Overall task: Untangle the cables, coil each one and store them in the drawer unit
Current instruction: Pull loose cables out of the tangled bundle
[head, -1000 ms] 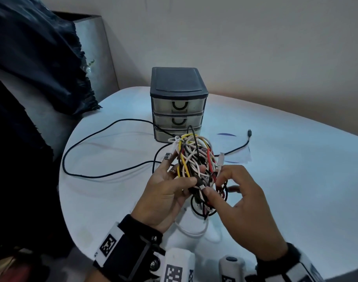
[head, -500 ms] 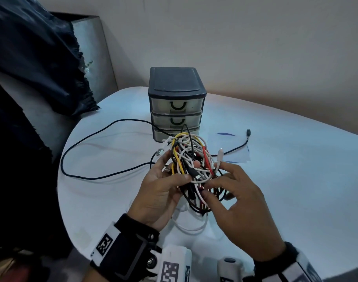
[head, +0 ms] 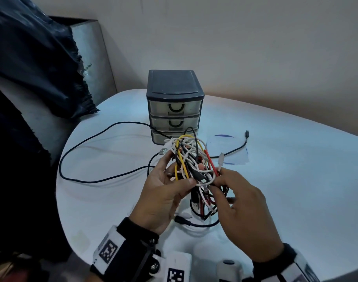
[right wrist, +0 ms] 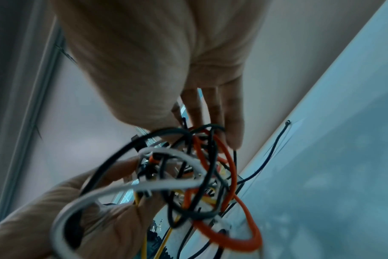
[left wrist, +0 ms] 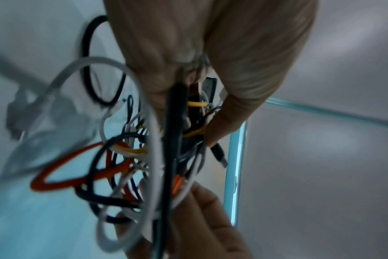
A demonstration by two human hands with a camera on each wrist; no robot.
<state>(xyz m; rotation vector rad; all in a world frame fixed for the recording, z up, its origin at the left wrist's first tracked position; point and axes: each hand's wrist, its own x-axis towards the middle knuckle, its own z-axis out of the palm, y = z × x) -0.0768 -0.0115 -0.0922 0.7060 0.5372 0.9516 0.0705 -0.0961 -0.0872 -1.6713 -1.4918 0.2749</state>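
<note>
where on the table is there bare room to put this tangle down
Bare tabletop lies right of the paper sheet, out to the far edge. A smaller free patch sits inside the long black cable loop, left of the drawer unit. It is crowded under the cable bundle that left hand and right hand hold.

Cable tangle turned in hands; right hand fingertips regripped lower.
</note>
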